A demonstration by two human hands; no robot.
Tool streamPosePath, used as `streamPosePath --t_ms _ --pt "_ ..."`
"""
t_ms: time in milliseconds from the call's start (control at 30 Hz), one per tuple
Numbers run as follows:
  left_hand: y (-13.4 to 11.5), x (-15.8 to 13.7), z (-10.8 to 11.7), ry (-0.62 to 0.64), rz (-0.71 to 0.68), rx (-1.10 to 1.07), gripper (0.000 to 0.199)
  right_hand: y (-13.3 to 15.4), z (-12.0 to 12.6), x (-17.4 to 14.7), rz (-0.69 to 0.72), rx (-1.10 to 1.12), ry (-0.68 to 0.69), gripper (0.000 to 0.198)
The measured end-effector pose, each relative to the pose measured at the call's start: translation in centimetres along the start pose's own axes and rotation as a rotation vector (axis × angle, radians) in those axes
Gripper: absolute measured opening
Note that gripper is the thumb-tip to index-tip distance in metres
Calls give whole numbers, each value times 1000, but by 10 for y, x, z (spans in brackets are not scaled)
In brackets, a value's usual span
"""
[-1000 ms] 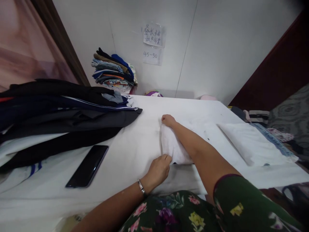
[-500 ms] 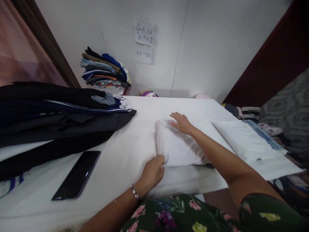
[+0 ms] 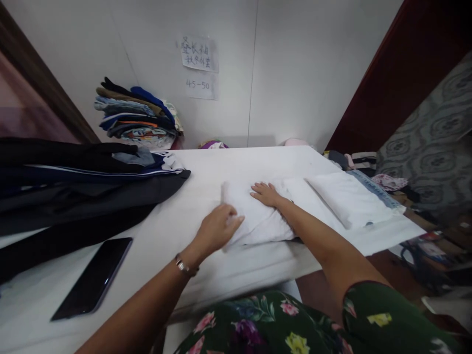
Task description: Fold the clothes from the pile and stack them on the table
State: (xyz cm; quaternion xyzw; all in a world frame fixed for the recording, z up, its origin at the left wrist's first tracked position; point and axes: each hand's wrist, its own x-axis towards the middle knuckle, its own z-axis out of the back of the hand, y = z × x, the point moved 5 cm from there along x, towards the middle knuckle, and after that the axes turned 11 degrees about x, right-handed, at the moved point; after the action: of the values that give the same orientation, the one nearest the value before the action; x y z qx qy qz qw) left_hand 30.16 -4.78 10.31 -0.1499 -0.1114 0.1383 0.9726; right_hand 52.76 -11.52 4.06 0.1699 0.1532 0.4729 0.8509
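A folded white garment (image 3: 245, 216) lies on the white table before me, its kind not clear from the folds. My right hand (image 3: 266, 193) rests flat on its top with the fingers spread. Over the garment's left edge is my left hand (image 3: 218, 227), slightly blurred, fingers loosely bent and the thumb apart from them, with nothing seen between them. Farther right lies another folded white piece (image 3: 342, 196) with a blue denim-like strip (image 3: 376, 189) along its far side.
Dark trousers-like clothes (image 3: 92, 191) spread across the table's left side. A black phone (image 3: 94, 278) lies in front of them. Against the wall stands a stack of folded clothes (image 3: 136, 115), near paper notes (image 3: 199, 66). More clothes (image 3: 363, 162) sit beyond the table's right end.
My right hand has come down flat onto the white garment. My left hand has let go of the garment's near left corner and moved up along its left edge. The view has turned right.
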Motion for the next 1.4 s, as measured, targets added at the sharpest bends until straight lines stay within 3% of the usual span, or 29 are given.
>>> streamPosePath --t_ms 100,200,333,467,567,667,767,833,900,1000,1167,1400 --pt "-13 41 -7 -111 -103 146 37 7 15 -24 -32 114 -46 61" --pt "-3 67 -40 22 -26 240 52 0 18 -66 3 131 -120 65" --pt "13 73 -64 94 8 195 61 -39 -2 -115 -23 214 -167 63" --pt "21 76 -67 56 6 153 60 -74 -11 -133 -36 481 -263 59" --pt "27 78 -67 57 23 60 62 -88 -9 -149 -145 673 -413 56" --pt "32 65 -57 -19 18 -35 62 -92 -10 -181 -213 735 -570 55" --pt "26 27 -43 -161 -125 -11 60 -81 -16 -213 -81 658 -603 52" --pt "18 -3 -43 -168 -257 50 61 -72 -23 -226 28 560 -553 53" --pt "15 -26 -50 -144 -333 112 62 -66 -29 -230 84 453 -503 56" --pt "18 -41 -61 -163 -319 154 64 -63 -33 -224 66 311 -472 59" --pt "25 -38 -70 -159 -258 167 74 -66 -33 -208 54 172 -380 52" --pt "28 -38 -75 -162 -242 180 91 -78 -27 -202 197 194 -347 55"
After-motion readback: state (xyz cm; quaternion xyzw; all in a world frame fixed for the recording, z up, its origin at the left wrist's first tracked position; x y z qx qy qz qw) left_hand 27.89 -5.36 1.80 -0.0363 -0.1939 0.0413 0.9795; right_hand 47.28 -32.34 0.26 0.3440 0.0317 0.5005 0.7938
